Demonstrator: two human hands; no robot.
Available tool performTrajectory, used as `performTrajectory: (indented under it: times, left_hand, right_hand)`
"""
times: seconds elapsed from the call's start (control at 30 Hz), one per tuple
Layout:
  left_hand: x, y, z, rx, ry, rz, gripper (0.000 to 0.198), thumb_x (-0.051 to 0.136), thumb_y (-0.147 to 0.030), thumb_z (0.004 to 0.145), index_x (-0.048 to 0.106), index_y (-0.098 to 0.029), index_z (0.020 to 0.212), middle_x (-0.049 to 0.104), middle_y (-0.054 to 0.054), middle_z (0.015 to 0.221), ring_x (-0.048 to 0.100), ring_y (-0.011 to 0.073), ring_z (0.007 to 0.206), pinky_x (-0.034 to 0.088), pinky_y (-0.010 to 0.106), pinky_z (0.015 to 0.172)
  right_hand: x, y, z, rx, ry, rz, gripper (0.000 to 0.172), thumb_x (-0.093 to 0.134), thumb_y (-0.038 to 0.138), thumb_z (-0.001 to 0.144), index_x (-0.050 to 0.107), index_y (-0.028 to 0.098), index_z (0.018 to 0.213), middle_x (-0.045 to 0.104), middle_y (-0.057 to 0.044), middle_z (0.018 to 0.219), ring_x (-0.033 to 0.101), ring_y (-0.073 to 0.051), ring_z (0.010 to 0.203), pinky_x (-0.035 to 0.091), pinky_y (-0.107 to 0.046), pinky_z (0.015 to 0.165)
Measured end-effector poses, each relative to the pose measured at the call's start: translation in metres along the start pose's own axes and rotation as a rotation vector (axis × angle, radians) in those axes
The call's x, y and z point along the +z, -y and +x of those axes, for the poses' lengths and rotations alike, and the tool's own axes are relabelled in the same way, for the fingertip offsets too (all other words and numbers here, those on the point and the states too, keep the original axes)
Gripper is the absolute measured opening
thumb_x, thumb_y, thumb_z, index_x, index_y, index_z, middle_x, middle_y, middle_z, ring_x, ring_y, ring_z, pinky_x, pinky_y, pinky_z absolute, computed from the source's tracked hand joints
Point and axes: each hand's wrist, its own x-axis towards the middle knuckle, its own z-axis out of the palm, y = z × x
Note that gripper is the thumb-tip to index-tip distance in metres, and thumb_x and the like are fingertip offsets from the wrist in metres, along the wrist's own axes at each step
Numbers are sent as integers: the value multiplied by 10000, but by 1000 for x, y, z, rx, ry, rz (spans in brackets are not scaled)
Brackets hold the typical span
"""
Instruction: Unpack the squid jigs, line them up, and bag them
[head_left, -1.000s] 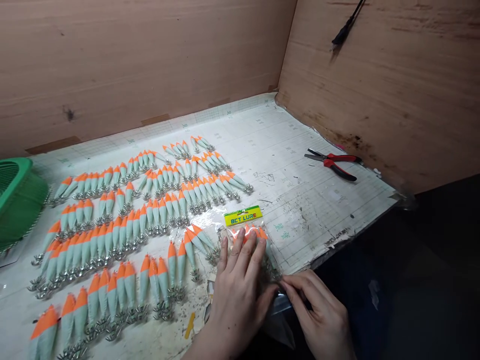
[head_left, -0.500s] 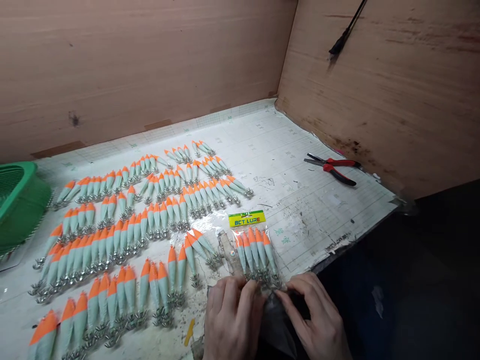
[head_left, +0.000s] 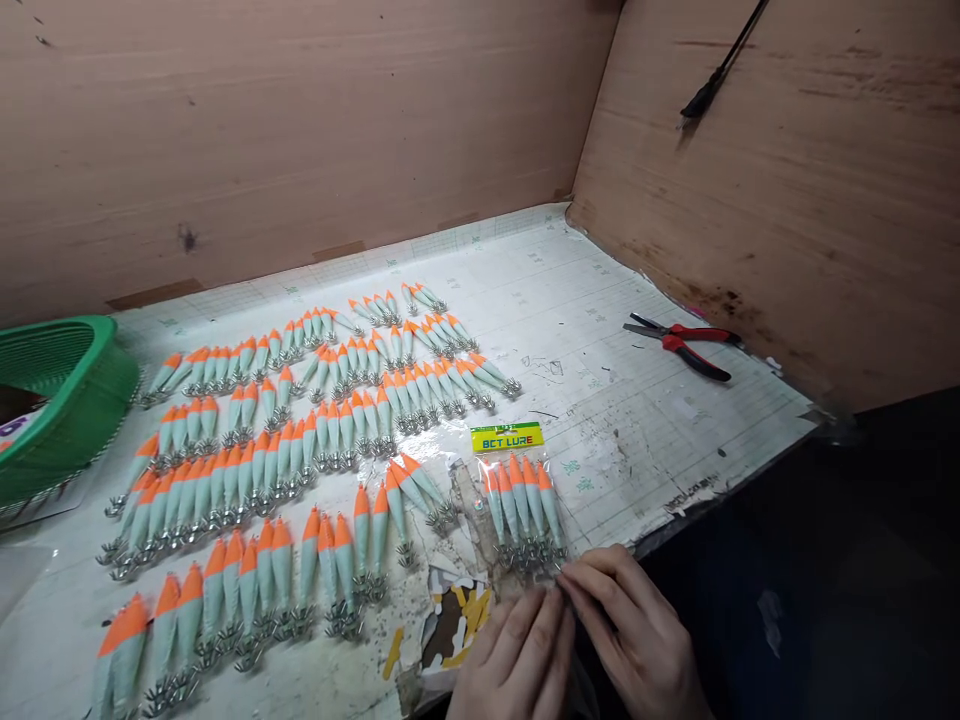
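Observation:
A clear plastic bag (head_left: 559, 468) with a green and yellow "BCT LURE" header (head_left: 507, 438) lies at the table's front edge. Inside it, several orange and pale green squid lures (head_left: 525, 500) sit side by side, hooks toward me. My left hand (head_left: 517, 655) bends its fingers together over the bag's lower end. At the lower right corner my right hand (head_left: 637, 630) pinches the bag's edge between thumb and fingers. The fingertips of both hands nearly meet, and part of the bag's open end is hidden beneath them.
Rows of matching loose lures (head_left: 255, 465) cover the left of the table (head_left: 600, 400). Red and black pliers (head_left: 690, 345) lie at the right. A green basket (head_left: 112, 400) stands at left. Paper scraps (head_left: 469, 610) fill a hole beside my left hand. Board walls (head_left: 300, 130) rise behind.
My left hand has shifted right and down, closer to my right hand, uncovering the hole with the yellow and white scraps. The camera view has turned slightly left.

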Motion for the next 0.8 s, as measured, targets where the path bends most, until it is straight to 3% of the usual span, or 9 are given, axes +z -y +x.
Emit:
performTrajectory:
  times: [0.13, 0.33, 0.57, 0.8]
  left_hand:
    - [4, 1, -9, 3, 52, 29, 346, 353, -141, 949, 680, -130, 1065, 685, 47, 1137, 576, 182, 1123, 358, 293, 1053]
    - [7, 1, -10, 33, 28, 60, 341, 364, -150, 941, 694, -143, 1028, 676, 48, 1152, 587, 180, 1109, 306, 321, 1102]
    - [17, -9, -19, -58, -34, 153, 367, 339, -137, 934, 685, -139, 1058, 678, 90, 1129, 578, 195, 1119, 304, 326, 1079]
    - [17, -21, -22, -192, 85, 310, 371, 349, -142, 925, 640, -175, 1152, 660, 92, 1163, 568, 219, 1104, 379, 321, 921]
  right_hand:
    - [-6, -2, 2, -28, 67, 23, 246, 492, 19, 865, 601, 160, 1034, 596, -59, 805, 604, -140, 738, 537, -231, 652]
    - [-1, -4, 3, -109, 39, -108, 194, 506, 37, 858, 597, 164, 972, 604, -59, 778, 571, -154, 693, 509, -290, 644]
    - [0, -4, 3, -97, 7, -80, 190, 497, 17, 859, 592, 147, 961, 594, -60, 784, 573, -152, 713, 511, -287, 671]
    - [-1, -5, 5, -129, 9, -80, 229, 495, -4, 852, 610, 151, 977, 607, -59, 775, 577, -154, 699, 498, -287, 645]
